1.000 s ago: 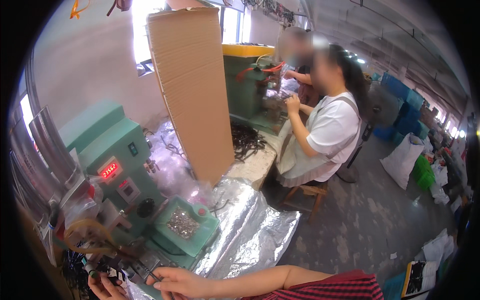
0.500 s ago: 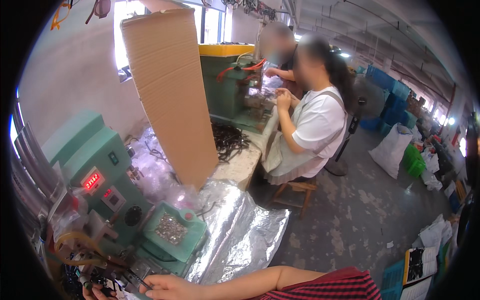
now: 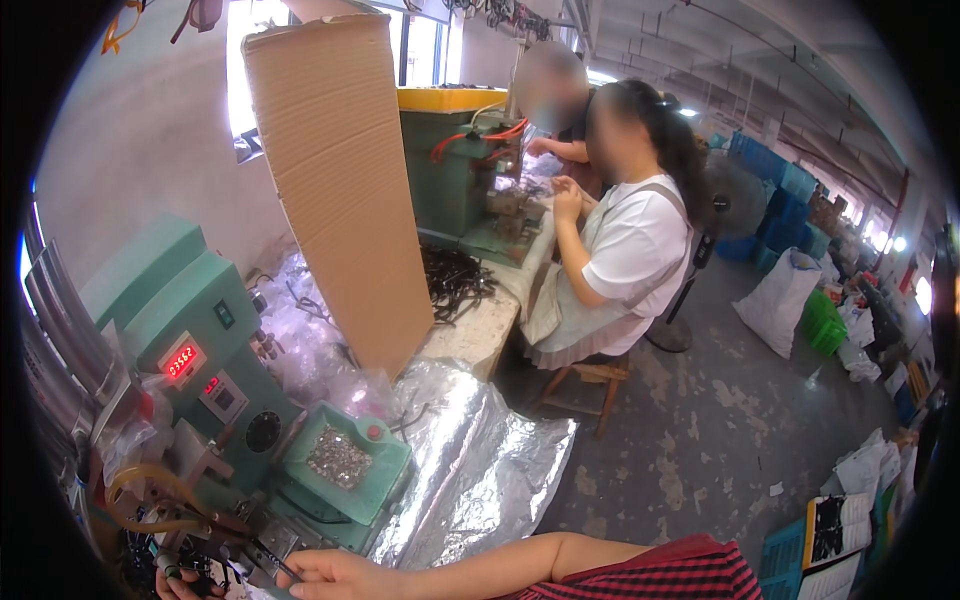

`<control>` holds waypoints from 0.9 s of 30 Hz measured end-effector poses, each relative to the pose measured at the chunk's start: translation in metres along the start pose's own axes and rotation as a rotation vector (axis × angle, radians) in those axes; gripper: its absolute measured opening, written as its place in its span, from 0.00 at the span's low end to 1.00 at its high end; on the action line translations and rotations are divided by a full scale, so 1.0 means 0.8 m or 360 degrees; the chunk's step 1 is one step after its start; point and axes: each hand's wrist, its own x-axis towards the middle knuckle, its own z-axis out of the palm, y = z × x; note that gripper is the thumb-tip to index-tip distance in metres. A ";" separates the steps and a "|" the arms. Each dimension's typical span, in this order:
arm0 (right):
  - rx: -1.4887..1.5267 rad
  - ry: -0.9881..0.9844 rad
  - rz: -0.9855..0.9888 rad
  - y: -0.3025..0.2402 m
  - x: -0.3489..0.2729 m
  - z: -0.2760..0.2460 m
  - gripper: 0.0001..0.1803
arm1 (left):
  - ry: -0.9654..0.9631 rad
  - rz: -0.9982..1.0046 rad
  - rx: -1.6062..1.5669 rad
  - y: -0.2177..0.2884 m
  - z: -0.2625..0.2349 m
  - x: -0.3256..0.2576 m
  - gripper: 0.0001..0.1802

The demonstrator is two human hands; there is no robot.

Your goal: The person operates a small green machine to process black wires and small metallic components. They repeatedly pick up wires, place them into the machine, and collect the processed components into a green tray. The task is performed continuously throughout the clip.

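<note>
**Head view: both hands low at the green machine**

Head camera shows the right hand (image 3: 335, 574) at the bottom edge, forearm coming in from the right, its fingers (image 3: 292, 572) pinched narrow on a thin dark rod-like tool (image 3: 262, 556) that points up-left toward the base of the green machine (image 3: 190, 340). The left hand (image 3: 178, 583) is only partly in view at the lower-left rim, just left of the right hand; whether its fingers are wide or closed cannot be told, though they sit among dark small parts (image 3: 140, 560) at the machine's foot.

Just above the right hand, fixed to the machine's front, is a shallow green tray (image 3: 385, 470) holding a heap of small silvery metal pieces (image 3: 339, 458); a red knob sits on the tray's far corner. On the machine's face, above-left of the tray, are a red number display and a round dial. A yellowish hose (image 3: 135, 490) loops at the machine's lower left.

Right of the tray, crinkled silver foil sheeting (image 3: 480, 470) drapes off the desk (image 3: 480, 335) toward the floor. Behind the machine stands a tall cardboard panel (image 3: 340, 180). Beyond the panel, a pile of dark wire-like pieces (image 3: 455, 280) lies on the desk, near a second green machine (image 3: 460, 170), where a seated person (image 3: 620, 260) in a white top works on a wooden stool. Well beyond the machine, white sacks and blue crates stand on the floor.
</note>
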 end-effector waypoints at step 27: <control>-0.0024 -0.0043 -0.0075 -0.008 -0.004 -0.008 0.12 | 0.0072 0.0227 0.0165 -0.001 0.000 0.013 0.14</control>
